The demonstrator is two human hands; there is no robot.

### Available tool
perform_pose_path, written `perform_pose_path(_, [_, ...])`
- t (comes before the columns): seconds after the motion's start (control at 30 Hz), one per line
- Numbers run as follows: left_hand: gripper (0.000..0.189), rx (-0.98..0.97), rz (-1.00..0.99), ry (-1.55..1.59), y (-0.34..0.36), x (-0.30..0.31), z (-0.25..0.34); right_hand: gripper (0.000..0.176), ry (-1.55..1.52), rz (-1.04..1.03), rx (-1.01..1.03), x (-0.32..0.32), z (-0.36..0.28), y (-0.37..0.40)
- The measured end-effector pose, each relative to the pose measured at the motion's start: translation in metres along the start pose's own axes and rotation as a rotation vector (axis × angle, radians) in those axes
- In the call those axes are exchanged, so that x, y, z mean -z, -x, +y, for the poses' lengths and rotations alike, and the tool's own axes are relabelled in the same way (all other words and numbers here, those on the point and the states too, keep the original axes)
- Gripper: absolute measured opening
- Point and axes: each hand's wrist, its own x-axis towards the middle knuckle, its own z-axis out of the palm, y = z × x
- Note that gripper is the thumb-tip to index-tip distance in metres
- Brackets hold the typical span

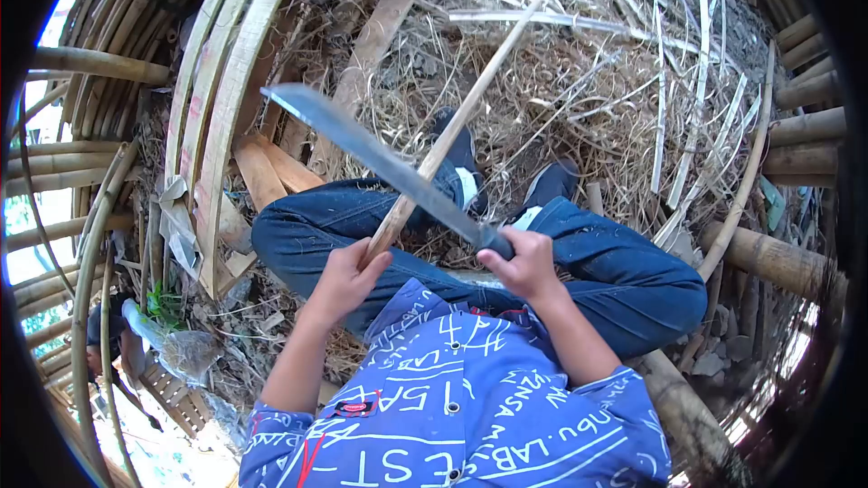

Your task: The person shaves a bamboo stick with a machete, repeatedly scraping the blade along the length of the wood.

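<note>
My right hand [524, 262] is closed round the dark handle of a machete [362, 146], its long blade pointing up and left. My left hand [351, 278] grips the lower end of a long bamboo pole [479, 95], which slants away to the upper right. In this view the blade crosses over the pole a little above my left hand. Under both hands are my bent legs in blue jeans [624, 271], with dark shoes [553, 183] beyond them.
Bamboo shavings [542, 117] cover the ground, with long pale strips [701, 90] at the right. A slatted wooden crate [231, 81] stands at the left. Bamboo rails [805, 136] close in both sides, a thick bamboo pole [778, 262] among them. Another person [108, 334] shows at the lower left.
</note>
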Motion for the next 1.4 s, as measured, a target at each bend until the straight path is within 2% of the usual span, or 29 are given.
perform_pose_path(0.03, [0.025, -0.108, 0.082, -0.026, -0.012, -0.005, -0.004, 0.051, 0.019, 0.000, 0.030, -0.001, -0.001, 0.001])
perform_pose_path(0.1, [0.031, -0.168, 0.091, 0.053, -0.028, -0.018, 0.000, 0.051, 0.050, 0.027, 0.077, 0.005, -0.006, 0.004])
perform_pose_path(0.17, [0.038, -0.239, 0.171, 0.257, -0.042, -0.030, 0.004, 0.049, 0.076, 0.040, 0.109, 0.019, -0.010, 0.005])
perform_pose_path(0.23, [0.042, -0.282, 0.098, 0.339, -0.046, -0.033, 0.009, 0.047, 0.078, 0.040, 0.106, 0.034, -0.011, 0.007])
perform_pose_path(0.33, [0.043, -0.289, 0.069, 0.385, -0.060, -0.032, 0.018, 0.051, -0.059, 0.063, 0.014, 0.051, -0.012, 0.012])
perform_pose_path(0.4, [0.043, -0.155, 0.036, 0.282, -0.077, -0.024, 0.015, 0.053, -0.081, 0.078, 0.008, 0.057, -0.008, 0.017])
perform_pose_path(0.47, [0.041, -0.160, 0.012, 0.224, -0.077, -0.021, 0.014, 0.057, -0.200, 0.128, -0.083, 0.058, 0.003, 0.019])
perform_pose_path(0.5, [0.040, -0.139, -0.022, 0.156, -0.075, -0.022, 0.012, 0.057, -0.192, 0.135, -0.066, 0.060, 0.002, 0.020])
perform_pose_path(0.6, [0.038, -0.213, -0.001, 0.204, -0.080, -0.031, 0.002, 0.059, -0.304, 0.207, -0.097, 0.062, -0.002, 0.024])
perform_pose_path(0.7, [0.038, -0.247, 0.022, 0.233, -0.091, -0.035, -0.005, 0.060, -0.313, 0.205, -0.146, 0.061, 0.000, 0.024])
perform_pose_path(0.77, [0.038, -0.131, -0.007, 0.272, -0.089, -0.036, 0.010, 0.059, -0.296, 0.210, -0.123, 0.061, -0.005, 0.020])
perform_pose_path(0.83, [0.035, -0.118, -0.035, 0.282, -0.090, -0.039, 0.009, 0.059, -0.269, 0.211, -0.115, 0.063, -0.005, 0.023])
perform_pose_path(0.9, [0.029, -0.252, 0.006, 0.242, -0.091, -0.041, 0.003, 0.058, -0.150, 0.175, -0.082, 0.061, 0.002, 0.024])
perform_pose_path(0.97, [0.027, -0.304, 0.060, 0.228, -0.090, -0.044, 0.004, 0.056, -0.138, 0.152, -0.099, 0.057, 0.001, 0.023])
perform_pose_path(1.0, [0.029, -0.362, 0.114, 0.211, -0.089, -0.046, 0.008, 0.055, -0.108, 0.139, -0.115, 0.058, -0.007, 0.019])
perform_pose_path(1.17, [0.040, -0.476, 0.099, 0.221, -0.091, -0.055, 0.011, 0.051, -0.009, 0.083, -0.099, 0.055, -0.023, 0.015])
perform_pose_path(1.23, [0.039, -0.372, -0.123, 0.496, -0.095, -0.059, 0.008, 0.051, 0.010, 0.068, -0.086, 0.054, -0.023, 0.015])
perform_pose_path(1.27, [0.028, -0.318, -0.271, 0.681, -0.094, -0.059, 0.007, 0.051, 0.015, 0.069, -0.069, 0.054, -0.026, 0.014])
perform_pose_path(1.3, [0.028, -0.322, -0.271, 0.690, -0.094, -0.058, 0.005, 0.051, 0.020, 0.072, -0.052, 0.055, -0.028, 0.013])
perform_pose_path(1.37, [0.015, -0.290, -0.567, 1.017, -0.095, -0.055, 0.001, 0.051, 0.018, 0.069, -0.052, 0.056, -0.026, 0.012])
perform_pose_path(1.4, [0.009, -0.270, -0.573, 0.971, -0.092, -0.055, 0.006, 0.051, 0.005, 0.069, -0.053, 0.054, -0.025, 0.012])
